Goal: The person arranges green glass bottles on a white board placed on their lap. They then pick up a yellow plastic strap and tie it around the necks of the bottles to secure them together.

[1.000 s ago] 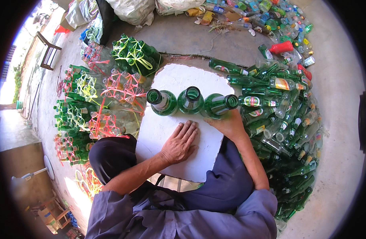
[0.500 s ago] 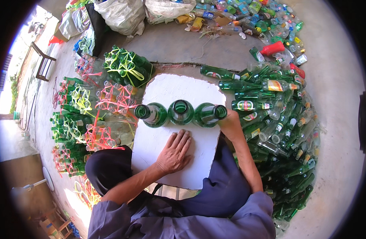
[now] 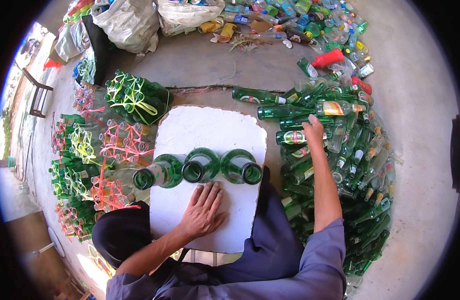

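Across a white board (image 3: 217, 240) at my lap, three green glass bottles stand upright in a row: a left bottle (image 3: 171, 167), a middle bottle (image 3: 206, 161) and a right bottle (image 3: 235, 162). My left hand (image 3: 202, 212) lies flat on the board just below the middle bottle, fingers stretched out, holding nothing. Off to the right, my right hand (image 3: 314, 130) is over the bottle pile, beside a green bottle with a red and white label (image 3: 291, 137). Its fingers are slightly apart, partly hidden, with no bottle visibly gripped.
Loose glass bottles (image 3: 360, 175) lie heaped on the right. Bundles of bottles tied with pink ribbon (image 3: 122, 142) and yellow ribbon (image 3: 135, 97) stand left. Plastic bottles (image 3: 335, 35) and white sacks (image 3: 127, 25) are at the back, a wooden chair (image 3: 36, 92) at far left.
My right hand has left the right bottle on the board and moved right, over the pile. My left hand stays flat on the board. The whole view has shifted somewhat.
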`<action>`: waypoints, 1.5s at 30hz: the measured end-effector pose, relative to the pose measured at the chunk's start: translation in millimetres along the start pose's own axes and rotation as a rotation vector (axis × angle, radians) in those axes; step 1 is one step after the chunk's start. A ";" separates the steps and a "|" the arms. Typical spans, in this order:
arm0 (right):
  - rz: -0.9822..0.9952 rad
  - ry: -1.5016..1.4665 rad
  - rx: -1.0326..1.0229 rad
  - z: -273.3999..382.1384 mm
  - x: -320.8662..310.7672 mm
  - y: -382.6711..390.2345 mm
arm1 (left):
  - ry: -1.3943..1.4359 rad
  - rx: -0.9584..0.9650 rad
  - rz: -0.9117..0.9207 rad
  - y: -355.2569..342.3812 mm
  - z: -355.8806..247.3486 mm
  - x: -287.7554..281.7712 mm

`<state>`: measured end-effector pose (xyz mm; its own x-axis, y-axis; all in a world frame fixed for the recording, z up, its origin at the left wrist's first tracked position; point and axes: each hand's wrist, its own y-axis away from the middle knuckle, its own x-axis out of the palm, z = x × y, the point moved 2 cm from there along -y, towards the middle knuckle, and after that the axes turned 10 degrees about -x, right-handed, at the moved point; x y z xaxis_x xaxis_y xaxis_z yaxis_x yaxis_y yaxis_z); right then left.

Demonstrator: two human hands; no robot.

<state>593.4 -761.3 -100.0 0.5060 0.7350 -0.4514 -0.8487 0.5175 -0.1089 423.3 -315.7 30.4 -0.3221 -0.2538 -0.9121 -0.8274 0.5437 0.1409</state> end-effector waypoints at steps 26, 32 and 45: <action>0.221 0.491 0.104 -20.6 1.0 -46.9 | -0.055 -0.048 0.090 -0.6 2.9 3.8; 0.040 0.174 -0.032 -85.1 -15.0 -48.7 | -0.024 -0.011 0.112 -0.2 3.5 7.5; 0.117 0.531 -0.056 -68.7 -7.6 -50.0 | -0.032 -0.040 0.125 3.6 4.0 11.7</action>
<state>621.5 -822.8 -152.0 0.2729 0.4560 -0.8471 -0.9089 0.4108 -0.0717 418.4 -313.5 18.7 -0.4096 -0.1605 -0.8980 -0.7995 0.5372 0.2687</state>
